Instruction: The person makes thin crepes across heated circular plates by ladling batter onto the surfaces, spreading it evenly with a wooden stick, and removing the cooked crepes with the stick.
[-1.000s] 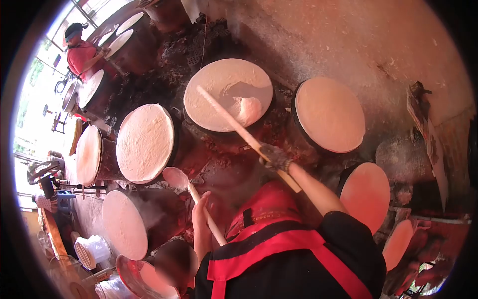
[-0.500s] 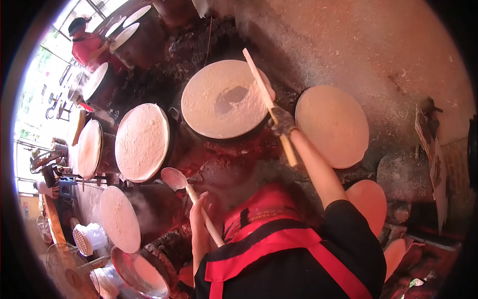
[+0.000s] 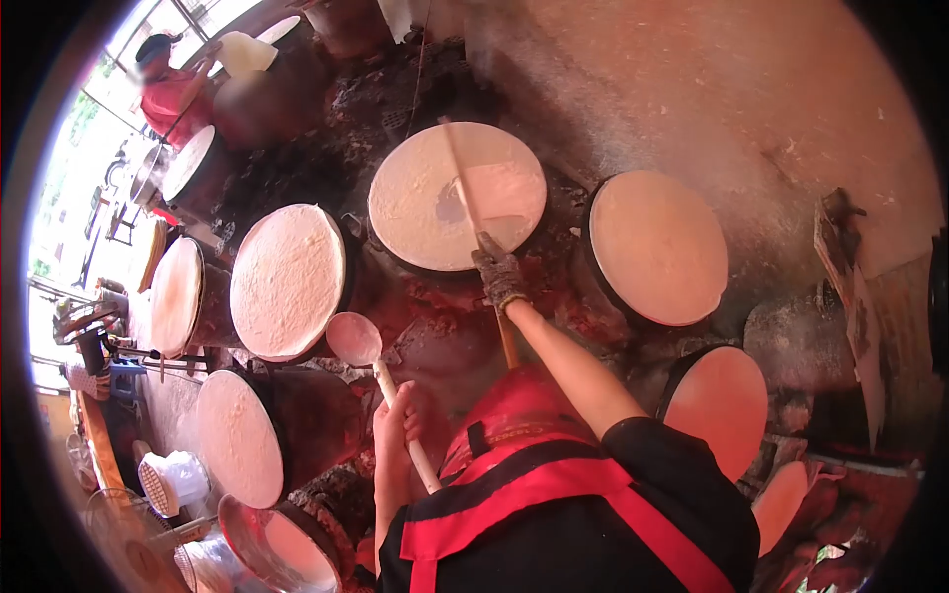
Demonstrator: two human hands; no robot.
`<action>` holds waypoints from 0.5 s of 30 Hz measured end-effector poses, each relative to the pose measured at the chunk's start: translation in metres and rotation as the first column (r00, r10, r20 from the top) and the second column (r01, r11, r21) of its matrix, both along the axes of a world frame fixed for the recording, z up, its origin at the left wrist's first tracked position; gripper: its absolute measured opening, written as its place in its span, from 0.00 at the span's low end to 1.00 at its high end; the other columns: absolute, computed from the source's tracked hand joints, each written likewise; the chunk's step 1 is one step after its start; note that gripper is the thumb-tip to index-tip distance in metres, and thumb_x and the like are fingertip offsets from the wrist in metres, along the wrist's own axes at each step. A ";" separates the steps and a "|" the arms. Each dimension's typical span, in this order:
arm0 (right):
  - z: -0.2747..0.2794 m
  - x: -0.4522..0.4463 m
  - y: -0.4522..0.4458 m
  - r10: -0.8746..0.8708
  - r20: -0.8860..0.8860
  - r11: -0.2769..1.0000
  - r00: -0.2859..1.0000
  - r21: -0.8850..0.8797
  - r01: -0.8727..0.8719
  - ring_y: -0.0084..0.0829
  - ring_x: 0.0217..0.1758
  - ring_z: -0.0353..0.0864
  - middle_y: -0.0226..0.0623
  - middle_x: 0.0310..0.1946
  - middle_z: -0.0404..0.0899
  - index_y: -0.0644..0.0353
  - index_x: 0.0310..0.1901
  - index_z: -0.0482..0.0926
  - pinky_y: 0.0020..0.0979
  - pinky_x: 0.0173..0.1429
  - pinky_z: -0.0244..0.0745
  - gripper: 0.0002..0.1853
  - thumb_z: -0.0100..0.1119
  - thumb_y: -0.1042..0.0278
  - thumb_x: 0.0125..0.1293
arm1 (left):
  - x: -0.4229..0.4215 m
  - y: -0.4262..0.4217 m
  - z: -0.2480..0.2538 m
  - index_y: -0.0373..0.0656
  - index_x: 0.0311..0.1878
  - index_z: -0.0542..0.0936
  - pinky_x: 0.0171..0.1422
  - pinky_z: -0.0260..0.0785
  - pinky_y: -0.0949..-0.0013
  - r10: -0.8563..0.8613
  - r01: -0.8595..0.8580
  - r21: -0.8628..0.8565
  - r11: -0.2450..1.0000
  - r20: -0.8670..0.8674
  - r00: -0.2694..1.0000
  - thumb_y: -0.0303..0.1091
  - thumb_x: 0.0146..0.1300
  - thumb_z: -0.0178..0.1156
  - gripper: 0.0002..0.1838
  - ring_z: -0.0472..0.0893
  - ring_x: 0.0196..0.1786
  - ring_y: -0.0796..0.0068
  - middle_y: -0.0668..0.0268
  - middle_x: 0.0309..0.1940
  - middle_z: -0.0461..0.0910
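Observation:
My right hand (image 3: 499, 274), in a dark patterned glove, grips a long flat wooden stick (image 3: 463, 188). The stick lies across the round griddle (image 3: 410, 193) at the upper middle, over pale batter that has a darker bare patch near the centre. Its lower end points down toward my apron. My bare left hand (image 3: 397, 413) is closed around the handle of a ladle (image 3: 354, 339), whose round bowl faces up beside the left griddle (image 3: 287, 282).
More batter-covered griddles stand at right (image 3: 657, 247), lower right (image 3: 717, 410) and lower left (image 3: 239, 440). A wide pan (image 3: 277, 544) sits at the bottom left. A person in red (image 3: 173, 99) handles a pale sheet (image 3: 244, 53) at the upper left.
The stick and my right hand have swung left across the upper griddle, and the darker patch has changed shape. The ladle has shifted slightly. The other person now lifts a pale sheet.

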State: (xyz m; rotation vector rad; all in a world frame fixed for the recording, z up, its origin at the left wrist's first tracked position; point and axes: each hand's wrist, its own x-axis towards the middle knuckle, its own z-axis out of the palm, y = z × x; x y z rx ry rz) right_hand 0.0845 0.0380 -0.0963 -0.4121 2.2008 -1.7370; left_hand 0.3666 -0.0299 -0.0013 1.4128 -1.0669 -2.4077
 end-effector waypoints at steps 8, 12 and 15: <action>-0.017 0.033 0.058 -0.249 -0.027 0.962 0.968 -0.123 0.244 0.30 0.55 0.72 0.43 0.52 0.74 0.61 0.57 0.69 0.28 0.59 0.63 0.24 0.54 0.61 0.61 | 0.009 -0.009 -0.008 0.44 0.37 0.69 0.14 0.48 0.85 0.051 -0.050 0.028 0.998 -0.067 0.996 0.31 0.62 0.52 0.04 0.59 0.15 0.89 0.76 0.18 0.60; 0.000 0.058 0.020 -0.049 -0.064 0.998 0.997 -0.048 0.046 0.25 0.51 0.74 0.38 0.50 0.76 0.64 0.55 0.72 0.26 0.57 0.66 0.24 0.58 0.58 0.60 | 0.005 -0.009 -0.007 0.45 0.36 0.67 0.16 0.51 0.83 -0.005 0.011 0.072 0.997 -0.073 0.997 0.31 0.63 0.50 0.03 0.60 0.17 0.87 0.75 0.19 0.61; -0.027 0.021 0.026 0.143 -0.070 0.985 0.987 -0.090 -0.149 0.26 0.53 0.73 0.40 0.52 0.75 0.65 0.54 0.72 0.27 0.57 0.66 0.24 0.57 0.58 0.60 | 0.000 -0.004 -0.004 0.44 0.38 0.67 0.16 0.51 0.83 -0.034 0.038 0.057 0.998 -0.070 0.997 0.31 0.63 0.50 0.03 0.61 0.18 0.87 0.74 0.20 0.61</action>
